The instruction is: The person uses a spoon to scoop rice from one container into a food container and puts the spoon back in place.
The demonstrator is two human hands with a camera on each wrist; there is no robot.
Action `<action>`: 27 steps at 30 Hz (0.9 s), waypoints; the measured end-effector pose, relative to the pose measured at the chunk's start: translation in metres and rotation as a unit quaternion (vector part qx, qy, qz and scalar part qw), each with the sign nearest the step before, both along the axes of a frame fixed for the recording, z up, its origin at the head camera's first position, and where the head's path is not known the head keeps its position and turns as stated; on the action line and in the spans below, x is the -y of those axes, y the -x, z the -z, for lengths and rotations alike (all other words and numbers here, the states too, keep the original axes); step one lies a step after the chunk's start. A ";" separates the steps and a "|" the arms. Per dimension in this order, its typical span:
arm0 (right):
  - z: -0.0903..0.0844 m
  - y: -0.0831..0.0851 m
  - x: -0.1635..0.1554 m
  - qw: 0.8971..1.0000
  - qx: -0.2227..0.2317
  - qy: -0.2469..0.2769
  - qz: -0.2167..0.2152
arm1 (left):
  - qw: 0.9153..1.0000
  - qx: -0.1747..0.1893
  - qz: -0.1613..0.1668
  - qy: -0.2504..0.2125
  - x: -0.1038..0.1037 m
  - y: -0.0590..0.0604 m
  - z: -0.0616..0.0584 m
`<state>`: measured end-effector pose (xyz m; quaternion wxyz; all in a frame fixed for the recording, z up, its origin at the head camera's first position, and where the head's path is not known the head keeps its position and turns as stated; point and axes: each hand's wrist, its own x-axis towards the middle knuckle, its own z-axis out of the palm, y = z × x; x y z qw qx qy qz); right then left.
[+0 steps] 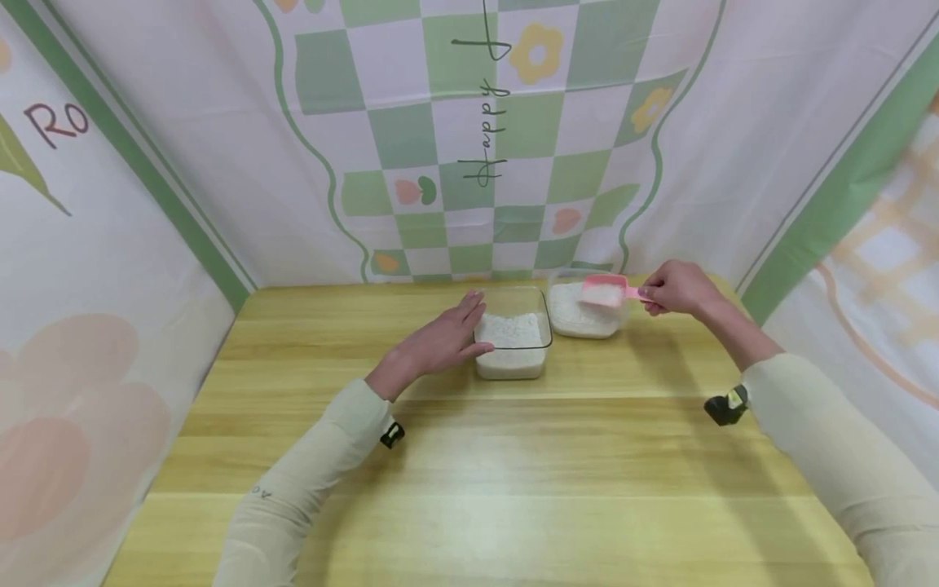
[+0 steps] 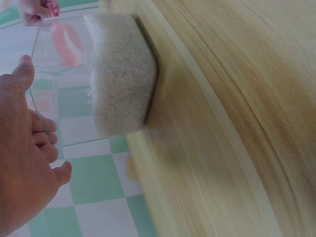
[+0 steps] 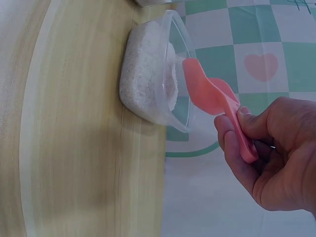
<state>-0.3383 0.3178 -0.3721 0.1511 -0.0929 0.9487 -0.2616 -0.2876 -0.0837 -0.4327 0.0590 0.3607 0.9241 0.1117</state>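
Observation:
In the head view my right hand point(image 1: 678, 287) pinches the handle of a pink scoop point(image 1: 605, 290) with white rice in its bowl. The scoop hangs tilted over a clear plastic container point(image 3: 186, 106), part-filled with white rice point(image 3: 143, 69). To its left stands a square glass container point(image 1: 511, 364) with a dark rim, also part-filled with rice point(image 2: 123, 74). My left hand point(image 1: 447, 336) rests at this glass container's left side, fingers fairly straight along the rim and thumb at its front corner. In the left wrist view the fingertips point(image 2: 48, 123) show right at the glass rim.
Both containers stand near the back edge of a wooden table point(image 1: 469, 465). Directly behind hangs a green and white checked cloth point(image 1: 462, 122), and more printed cloth point(image 1: 81, 342) closes off the sides. Each sleeve carries a small dark wrist device point(image 1: 726, 406).

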 end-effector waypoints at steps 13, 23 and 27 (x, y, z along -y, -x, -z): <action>-0.005 0.002 0.006 0.997 -0.049 -0.059 -0.007 | 1.000 0.005 -0.004 0.006 0.000 -0.001 -0.003; -0.007 -0.001 0.013 0.987 -0.106 -0.122 -0.009 | 1.000 0.007 -0.007 0.005 0.000 -0.001 -0.004; -0.007 -0.002 0.015 0.980 -0.139 -0.141 -0.011 | 1.000 0.008 -0.008 0.008 0.000 -0.001 -0.004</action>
